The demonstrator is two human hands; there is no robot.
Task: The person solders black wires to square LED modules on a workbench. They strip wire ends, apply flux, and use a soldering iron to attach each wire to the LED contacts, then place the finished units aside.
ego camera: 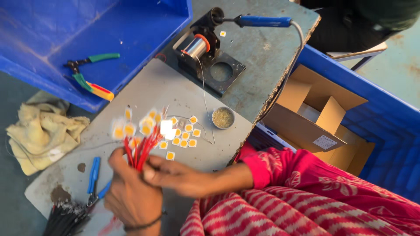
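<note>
My left hand (131,192) grips a bunch of thin red wires (141,150) whose upper ends carry small square yellow-and-white chips (127,129). My right hand (175,175), coming in from the right in a red patterned sleeve, pinches the same bunch just beside the left hand. More loose square chips (183,135) lie on the grey work board (183,91) right behind the wires. The hands and chips are motion-blurred.
A soldering iron with a blue handle (262,20) rests on a black stand with a solder spool (199,46). A small round tin (223,117), blue pliers (94,179), a bundle of black wires (65,218), a beige rag (41,129), a blue crate with cutters (87,74) and an open cardboard box (315,113) surround the board.
</note>
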